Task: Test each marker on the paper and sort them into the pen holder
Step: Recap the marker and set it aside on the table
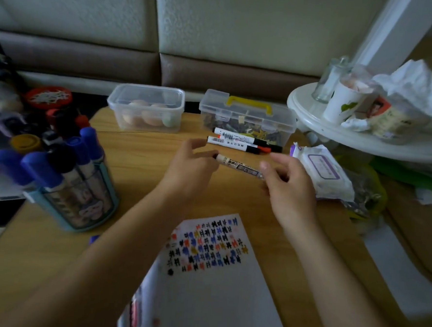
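Wooden table [139, 163], left hand [189, 170] pinching one end of marker [237, 166], right hand [290, 185] curled round other end, paper [217, 289] at six o'clock, pen holder [81, 198] at nine

1 wide-angle head-worn camera looks forward and down, close above the table [133, 178] and paper [214, 302].

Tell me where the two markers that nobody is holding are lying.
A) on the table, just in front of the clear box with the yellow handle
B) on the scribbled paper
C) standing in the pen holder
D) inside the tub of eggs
A: the loose markers lie side by side on the table just before the clear box, beyond the held marker that the left hand and right hand grip at its ends.
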